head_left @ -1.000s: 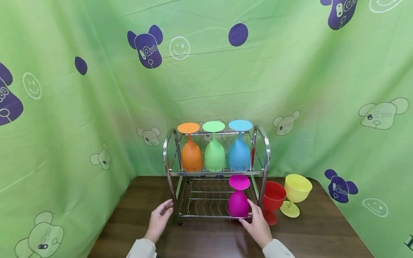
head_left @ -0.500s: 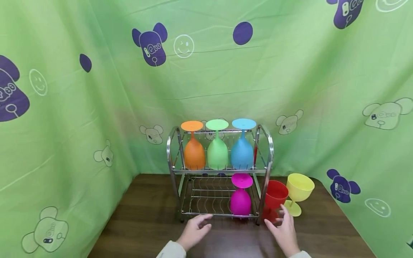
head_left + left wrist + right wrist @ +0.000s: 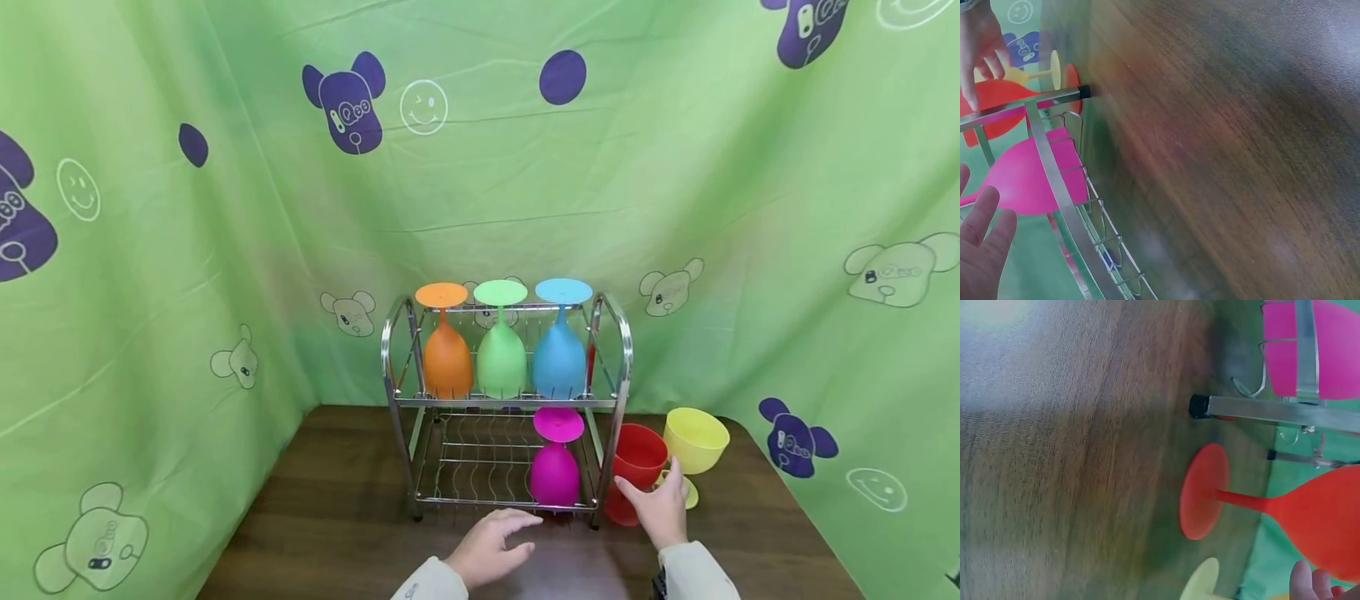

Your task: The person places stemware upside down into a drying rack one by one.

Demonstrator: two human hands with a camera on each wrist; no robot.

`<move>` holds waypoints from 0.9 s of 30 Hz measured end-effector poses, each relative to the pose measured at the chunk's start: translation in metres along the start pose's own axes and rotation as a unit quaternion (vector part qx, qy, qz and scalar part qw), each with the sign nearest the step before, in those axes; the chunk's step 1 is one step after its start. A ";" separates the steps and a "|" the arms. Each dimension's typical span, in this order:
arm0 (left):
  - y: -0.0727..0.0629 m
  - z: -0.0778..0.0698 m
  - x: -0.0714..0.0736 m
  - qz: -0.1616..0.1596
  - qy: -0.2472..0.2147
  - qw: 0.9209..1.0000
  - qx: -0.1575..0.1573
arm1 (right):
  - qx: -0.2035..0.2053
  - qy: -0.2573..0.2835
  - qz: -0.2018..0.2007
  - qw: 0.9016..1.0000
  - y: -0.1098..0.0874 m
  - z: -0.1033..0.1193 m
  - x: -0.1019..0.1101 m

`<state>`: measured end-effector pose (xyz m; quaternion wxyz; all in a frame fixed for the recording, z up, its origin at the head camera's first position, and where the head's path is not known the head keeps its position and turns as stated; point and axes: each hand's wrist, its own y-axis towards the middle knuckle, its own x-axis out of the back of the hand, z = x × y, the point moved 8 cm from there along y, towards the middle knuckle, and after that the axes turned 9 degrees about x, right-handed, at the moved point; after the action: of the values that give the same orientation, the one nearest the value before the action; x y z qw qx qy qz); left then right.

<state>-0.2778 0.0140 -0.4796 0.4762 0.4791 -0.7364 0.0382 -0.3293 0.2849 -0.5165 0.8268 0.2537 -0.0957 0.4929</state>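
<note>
goblet: red, just ahead of our uncurled right hand
left hand: relaxed, empty
grasp: likely step; we judged curling necessary

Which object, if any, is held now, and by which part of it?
The left hand holds nothing. The right hand is at the red goblet's bowl; a hold cannot be confirmed.

Pink goblet in metal rack
</note>
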 end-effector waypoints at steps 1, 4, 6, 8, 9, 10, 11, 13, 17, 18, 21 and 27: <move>0.000 0.000 0.000 0.000 0.005 1.000 0.000 | -0.003 0.000 -0.002 1.000 0.001 -0.001 0.000; 0.001 0.002 0.000 0.008 0.001 1.000 0.016 | -0.003 -0.002 -0.010 1.000 0.003 -0.005 -0.002; 0.001 0.004 0.001 0.010 0.000 1.000 0.025 | -0.001 -0.005 -0.012 1.000 0.003 -0.008 -0.003; 0.000 0.006 0.003 0.011 0.001 0.999 0.030 | -0.002 -0.004 -0.018 1.000 0.003 -0.011 -0.005; 0.000 0.006 0.005 0.012 0.002 0.999 0.032 | -0.003 -0.002 -0.021 1.000 0.003 -0.012 -0.005; -0.001 0.007 0.006 0.012 0.003 0.999 0.033 | -0.005 0.003 -0.024 1.000 0.002 -0.013 -0.005; -0.001 0.008 0.007 0.012 0.004 0.999 0.034 | -0.009 0.010 -0.027 1.000 0.002 -0.015 -0.006; -0.001 0.008 0.008 0.010 0.006 0.999 0.031 | -0.019 0.031 -0.030 0.999 0.001 -0.018 -0.007; -0.002 0.009 0.009 0.008 -0.002 0.999 0.032 | -0.039 0.057 -0.031 0.997 -0.001 -0.023 -0.008; -0.002 0.009 0.009 0.007 -0.004 0.999 0.034 | -0.041 0.058 -0.032 0.997 -0.002 -0.024 -0.008; -0.004 0.010 0.010 0.001 -0.009 0.999 0.040 | -0.035 0.060 -0.042 0.997 -0.002 -0.024 -0.006; -0.003 0.014 0.017 -0.027 -0.007 0.999 0.038 | 0.006 0.051 -0.083 0.995 -0.001 -0.013 0.001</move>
<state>-0.2863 -0.0061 -0.4752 0.4532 0.5170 -0.7245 0.0496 -0.3293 0.2919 -0.5273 0.8674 0.2399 -0.0291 0.4351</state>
